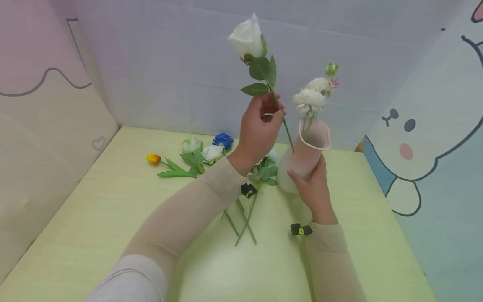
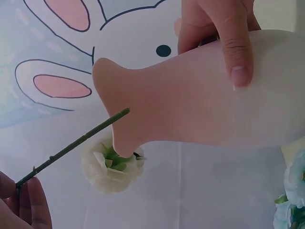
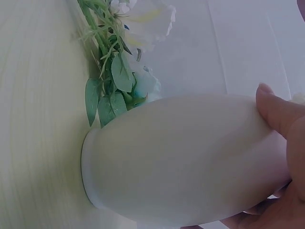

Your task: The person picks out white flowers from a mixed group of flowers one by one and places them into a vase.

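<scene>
My left hand pinches the green stem of a white rose, its bloom up and its stem slanting down to the right. In the left wrist view the bare lower end of the stem overlaps the vase's outside, just below the rim. My right hand grips the pink-and-white vase round its body, thumb on the near side. The vase leans, mouth up and to the right. White flowers with a small green bud stand in its mouth.
Left of the vase several artificial flowers lie on the pale yellow table: an orange-yellow tulip, a blue rose and white blooms, stems crossing toward me. A light cloth wall rises behind; a cartoon-printed panel stands at the right.
</scene>
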The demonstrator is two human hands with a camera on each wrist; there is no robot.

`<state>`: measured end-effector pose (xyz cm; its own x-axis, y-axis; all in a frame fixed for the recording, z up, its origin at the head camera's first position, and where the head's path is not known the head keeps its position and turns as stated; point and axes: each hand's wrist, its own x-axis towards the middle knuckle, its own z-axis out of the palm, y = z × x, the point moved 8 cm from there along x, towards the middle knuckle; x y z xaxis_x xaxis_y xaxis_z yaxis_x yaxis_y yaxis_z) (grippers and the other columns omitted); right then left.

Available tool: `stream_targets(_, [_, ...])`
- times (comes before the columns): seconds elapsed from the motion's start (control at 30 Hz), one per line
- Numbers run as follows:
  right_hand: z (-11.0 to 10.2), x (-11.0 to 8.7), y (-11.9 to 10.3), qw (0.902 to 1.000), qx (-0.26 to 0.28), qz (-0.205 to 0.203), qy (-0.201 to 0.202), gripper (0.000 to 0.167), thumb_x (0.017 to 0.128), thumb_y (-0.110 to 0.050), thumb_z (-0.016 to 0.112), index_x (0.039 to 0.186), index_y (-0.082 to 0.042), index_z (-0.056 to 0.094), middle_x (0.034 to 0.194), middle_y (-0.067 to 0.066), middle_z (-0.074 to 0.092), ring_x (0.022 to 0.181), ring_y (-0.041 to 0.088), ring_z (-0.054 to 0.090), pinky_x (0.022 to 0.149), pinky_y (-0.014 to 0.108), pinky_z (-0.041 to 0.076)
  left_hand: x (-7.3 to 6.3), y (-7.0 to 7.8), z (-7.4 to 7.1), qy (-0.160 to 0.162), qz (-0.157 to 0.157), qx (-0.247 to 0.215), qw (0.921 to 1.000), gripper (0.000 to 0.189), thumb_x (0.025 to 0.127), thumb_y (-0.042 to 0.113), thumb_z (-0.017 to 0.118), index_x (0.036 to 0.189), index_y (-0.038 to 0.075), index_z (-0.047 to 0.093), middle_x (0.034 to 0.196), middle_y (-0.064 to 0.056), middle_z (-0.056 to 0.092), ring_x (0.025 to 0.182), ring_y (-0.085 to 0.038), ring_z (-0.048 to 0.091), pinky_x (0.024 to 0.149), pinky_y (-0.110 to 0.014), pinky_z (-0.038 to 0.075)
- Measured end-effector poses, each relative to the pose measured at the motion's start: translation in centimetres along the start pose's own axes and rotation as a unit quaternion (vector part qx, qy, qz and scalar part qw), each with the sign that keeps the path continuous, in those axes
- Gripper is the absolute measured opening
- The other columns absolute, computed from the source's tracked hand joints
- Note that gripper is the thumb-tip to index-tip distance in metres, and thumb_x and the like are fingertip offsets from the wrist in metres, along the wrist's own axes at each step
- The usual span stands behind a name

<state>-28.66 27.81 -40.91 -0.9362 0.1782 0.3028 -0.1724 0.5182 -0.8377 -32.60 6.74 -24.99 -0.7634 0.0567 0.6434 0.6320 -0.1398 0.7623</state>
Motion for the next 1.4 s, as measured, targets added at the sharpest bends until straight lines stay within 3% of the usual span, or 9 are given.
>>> stream_targets(0.37, [-0.2,-0.1,0.6,0.9999,-0.002,0.017,0.001,0.106,0.091,-0.029,0.081,0.165,-0.013,0.007,0.156,0.022,0.033,0.141,0.037,0.039,0.117,0.057,0.03,0.1,0.5,0.5,0.042,0.01,-0.048,0.9979,0.027,0.102,-0.008,0.052,0.128,-0.005,0.05,0.109,-0.015,0.06,0.098,-0.02,0.065,0.09,-0.033,0.055])
stream_targets(0.7, [-0.1,0.0,0.6,0.9999,-0.004,0.014,-0.002,0.106,0.091,-0.03,0.081,0.165,-0.014,0.007,0.155,0.021,0.033,0.141,0.036,0.039,0.117,0.057,0.03,0.7,-0.4,0.6,0.066,0.005,-0.072,0.9952,0.027,0.103,-0.009,0.051,0.129,-0.005,0.05,0.108,-0.018,0.059,0.099,-0.027,0.065,0.09,-0.033,0.056])
stream_targets(1.13, [0.0,0.2,0.3,1.0,0.003,0.008,-0.003,0.105,0.09,-0.029,0.082,0.165,-0.014,0.009,0.155,0.02,0.035,0.14,0.035,0.04,0.116,0.057,0.03,0.3,-2.1,2.2,0.035,-0.022,-0.073,0.9965,0.028,0.102,-0.01,0.05,0.129,-0.004,0.049,0.108,-0.019,0.059,0.099,-0.03,0.065,0.09,-0.031,0.057])
stream_targets(1.4, [0.0,0.2,0.4,0.9999,-0.001,0.015,-0.001,0.104,0.09,-0.031,0.081,0.165,-0.015,0.01,0.155,0.02,0.035,0.139,0.035,0.041,0.116,0.057,0.031,-0.2,-3.5,3.0,0.035,-0.043,-0.073,0.9958,0.026,0.1,-0.011,0.052,0.126,-0.004,0.052,0.104,-0.017,0.061,0.095,-0.028,0.066,0.087,-0.031,0.058])
